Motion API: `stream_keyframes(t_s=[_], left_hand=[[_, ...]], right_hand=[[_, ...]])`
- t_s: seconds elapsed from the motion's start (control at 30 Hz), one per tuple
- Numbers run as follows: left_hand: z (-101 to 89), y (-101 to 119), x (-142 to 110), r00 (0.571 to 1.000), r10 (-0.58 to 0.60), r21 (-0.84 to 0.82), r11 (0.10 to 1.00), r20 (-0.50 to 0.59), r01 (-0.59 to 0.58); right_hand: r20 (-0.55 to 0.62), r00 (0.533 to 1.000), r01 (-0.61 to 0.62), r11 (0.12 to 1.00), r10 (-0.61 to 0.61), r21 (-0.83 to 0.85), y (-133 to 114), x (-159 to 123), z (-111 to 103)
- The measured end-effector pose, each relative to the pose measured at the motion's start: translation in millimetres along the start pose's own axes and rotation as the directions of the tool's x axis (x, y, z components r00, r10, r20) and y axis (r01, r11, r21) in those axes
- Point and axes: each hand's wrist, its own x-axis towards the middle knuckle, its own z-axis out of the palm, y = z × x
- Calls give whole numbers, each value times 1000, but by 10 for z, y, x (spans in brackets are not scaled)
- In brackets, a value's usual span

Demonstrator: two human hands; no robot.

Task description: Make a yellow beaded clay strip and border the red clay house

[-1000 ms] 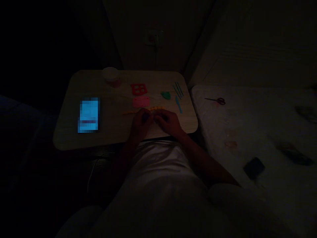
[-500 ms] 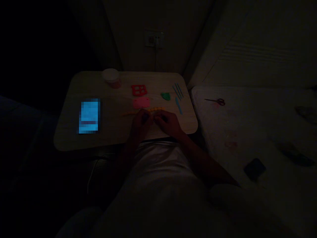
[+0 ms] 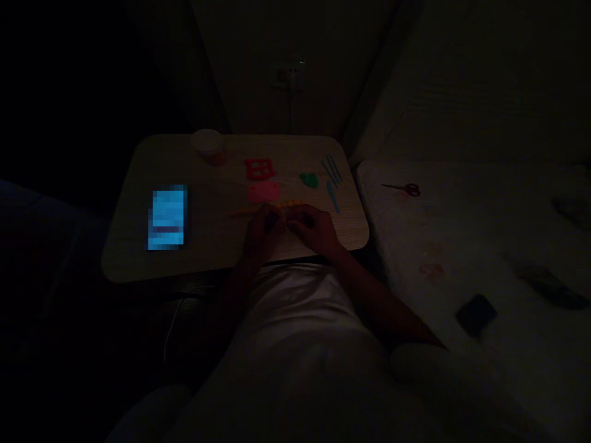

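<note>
Close together over the near part of the small table (image 3: 207,246), my left hand (image 3: 265,231) and my right hand (image 3: 314,227) both have curled fingers, their tips nearly meeting. Whatever lies between the fingertips is too dark and small to make out. Just beyond them lies a yellow-orange bumpy strip (image 3: 292,202), partly covered by my hands. A thin orange strip (image 3: 240,213) extends to the left of my left hand. Farther back are a pink flat piece (image 3: 263,192) and a red frame-like mould (image 3: 259,168) with openings. A green piece (image 3: 309,179) lies to their right.
On the table's right are a blue plastic knife (image 3: 333,197) and several thin blue sticks (image 3: 332,170). A tub (image 3: 210,146) stands at the back left, a lit, blurred screen (image 3: 167,216) at the left. Scissors (image 3: 401,189) and a dark square object (image 3: 476,314) lie on the pale surface at right.
My hands stay almost in place, fingers still curled together; any finger movement is slight. The view has dimmed and shifted a little. The objects on the table have not moved.
</note>
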Motion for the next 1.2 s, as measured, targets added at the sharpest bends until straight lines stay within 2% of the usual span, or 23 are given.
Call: stream_keyframes(t_s=[0.27,0.47,0.7,0.9,1.2], left_hand=[[10,-21,-17,999,-40,-19,999,-2,40],[13,-29,-12,999,-37,-7,999,-11,37],[16,7,-16,999,-39,-14,999,-7,39],[15,-4,-10,999,-49,-8,999,-15,49],[20,14,-15,999,-36,-19,999,-22,36]], right_hand=[[-146,989,0,990,20,139,64,3,24],[-130,989,-26,949,70,313,16,11,34],[-129,991,-21,991,39,133,-86,-3,-27],[-110,994,-17,998,24,63,-78,-9,-30],[-152,988,20,996,-8,81,-18,18,1]])
